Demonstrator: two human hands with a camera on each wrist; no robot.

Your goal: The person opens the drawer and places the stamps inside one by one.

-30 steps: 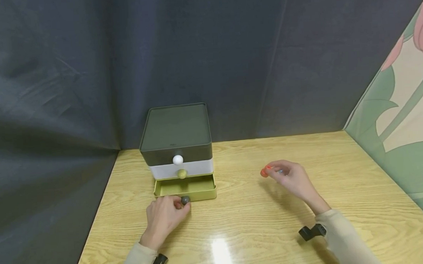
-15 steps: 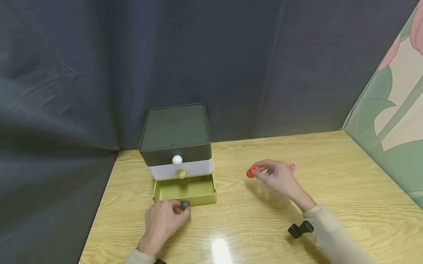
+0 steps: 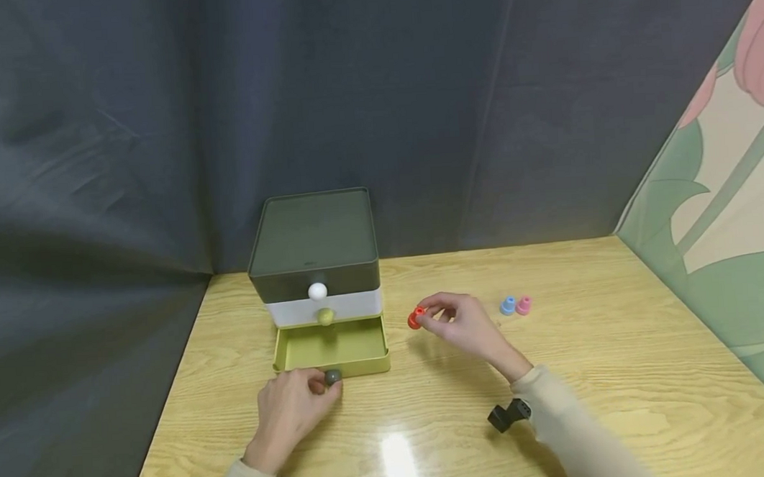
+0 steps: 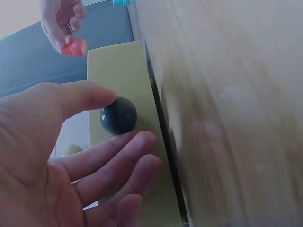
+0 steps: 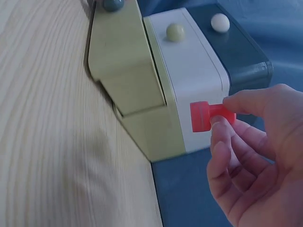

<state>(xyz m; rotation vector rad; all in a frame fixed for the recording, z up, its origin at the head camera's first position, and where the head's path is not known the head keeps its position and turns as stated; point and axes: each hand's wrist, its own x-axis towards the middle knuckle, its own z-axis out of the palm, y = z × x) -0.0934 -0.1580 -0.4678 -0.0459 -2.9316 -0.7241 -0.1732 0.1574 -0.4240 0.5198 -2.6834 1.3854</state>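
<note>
At centre frame I have my left hand [image 3: 291, 409] pinching the drawer knob [image 3: 332, 376] and my right hand [image 3: 459, 326] pinching the red peg [image 3: 415, 318], which, I judge, next wants lowering into the open drawer [image 3: 333, 347]

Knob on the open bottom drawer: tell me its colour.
Dark grey-green knob, pinched by the left hand; clearest in the left wrist view.

Glossy light wood-grain surface [image 3: 622, 370] at lower frame; smooth matt plastic drawer box [image 3: 313, 235] at centre; dark, creased matt cloth backdrop [image 3: 123, 122] above.
</note>
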